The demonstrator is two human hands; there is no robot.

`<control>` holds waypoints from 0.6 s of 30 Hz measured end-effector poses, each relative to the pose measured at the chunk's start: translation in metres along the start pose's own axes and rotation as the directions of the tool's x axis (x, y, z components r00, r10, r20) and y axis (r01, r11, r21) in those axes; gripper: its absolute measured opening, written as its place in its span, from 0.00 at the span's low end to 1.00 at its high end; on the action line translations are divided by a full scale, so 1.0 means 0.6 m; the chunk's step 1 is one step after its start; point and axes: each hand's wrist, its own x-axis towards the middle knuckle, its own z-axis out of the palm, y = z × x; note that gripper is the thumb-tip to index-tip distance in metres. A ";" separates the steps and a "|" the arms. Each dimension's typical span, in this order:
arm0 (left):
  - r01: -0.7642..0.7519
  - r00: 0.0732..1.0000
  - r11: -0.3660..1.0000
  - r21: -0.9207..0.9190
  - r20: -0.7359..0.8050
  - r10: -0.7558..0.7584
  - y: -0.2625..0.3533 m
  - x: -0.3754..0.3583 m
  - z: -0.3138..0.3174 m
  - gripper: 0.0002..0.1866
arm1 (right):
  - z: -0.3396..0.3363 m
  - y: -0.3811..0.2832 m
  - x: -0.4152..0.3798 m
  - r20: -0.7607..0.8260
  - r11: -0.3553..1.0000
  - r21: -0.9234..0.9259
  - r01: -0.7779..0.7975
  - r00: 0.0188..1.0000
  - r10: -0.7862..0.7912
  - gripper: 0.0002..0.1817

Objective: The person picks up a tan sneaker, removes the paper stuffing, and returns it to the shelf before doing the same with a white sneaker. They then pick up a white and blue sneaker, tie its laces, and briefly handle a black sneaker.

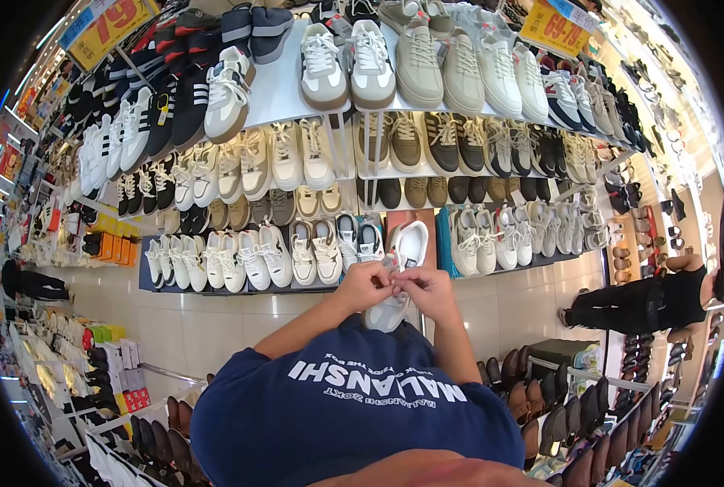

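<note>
A white and light grey sneaker [388,315] is held in front of my body, its toe toward me and its collar facing the rack. My left hand [363,284] is at the left side of the lacing, with thumb and forefinger pinched on the shoelace. From the other side my right hand [428,290] pinches at the same spot, its fingertips meeting those of the left. Both hands cover most of the tongue and the lace ends. Just beyond the shoe's heel, a reddish-brown box-like surface [410,217] shows on the bottom shelf.
Ahead stands a tiered rack with a white top shelf [285,81] and rows of sneakers [325,65]. Yellow price signs [555,28] rise above it. To the right, a person in black [654,300] is in the aisle. Brown leather shoes [532,396] stand on racks behind me.
</note>
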 end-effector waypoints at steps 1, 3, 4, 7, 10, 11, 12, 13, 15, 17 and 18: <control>0.040 0.999 0.999 -0.007 -0.006 -0.040 -0.007 -0.003 -0.001 0.06 | 0.007 0.002 -0.005 -0.005 1.000 0.003 -0.011 1.000 0.011 0.09; 0.138 0.990 0.987 -0.076 -0.025 -0.141 -0.011 -0.008 0.000 0.07 | 0.021 0.008 -0.005 -0.019 1.000 0.016 0.002 1.000 -0.001 0.09; 0.194 0.979 0.972 -0.135 -0.033 -0.200 -0.008 -0.009 -0.001 0.07 | 0.027 0.011 -0.003 -0.027 1.000 0.028 0.008 1.000 -0.007 0.09; 0.154 0.982 0.979 -0.135 -0.087 -0.166 -0.001 -0.009 -0.014 0.08 | 0.042 0.019 0.006 -0.044 0.998 0.061 0.010 0.999 -0.008 0.07; 0.119 0.988 0.985 -0.124 -0.089 -0.130 0.007 -0.006 -0.034 0.07 | 0.051 0.026 0.017 -0.030 0.994 0.105 0.001 1.000 0.002 0.06; 0.128 0.987 0.983 -0.134 -0.080 -0.139 0.009 -0.008 -0.041 0.07 | 0.055 0.027 0.019 -0.018 0.992 0.123 -0.006 1.000 0.008 0.06; 0.143 0.987 0.979 -0.146 -0.048 -0.151 0.001 -0.010 -0.048 0.07 | 0.060 0.026 0.021 -0.009 0.990 0.139 -0.015 1.000 0.017 0.07; 0.157 0.987 0.975 -0.157 -0.017 -0.162 -0.013 -0.010 -0.055 0.07 | 0.065 0.024 0.025 0.001 0.988 0.154 -0.024 1.000 0.024 0.07; 0.131 0.991 0.983 -0.129 0.019 -0.129 -0.031 -0.011 -0.071 0.07 | 0.076 0.021 0.031 0.019 0.984 0.172 -0.041 0.999 0.038 0.07; 0.041 0.998 0.998 -0.057 0.039 -0.039 -0.041 -0.010 -0.084 0.07 | 0.086 0.018 0.036 0.026 0.983 0.177 -0.056 0.998 0.052 0.07; 0.120 0.993 0.991 -0.065 0.019 -0.119 -0.029 -0.009 -0.087 0.06 | 0.090 0.022 0.038 0.023 0.989 0.144 -0.038 0.999 0.035 0.07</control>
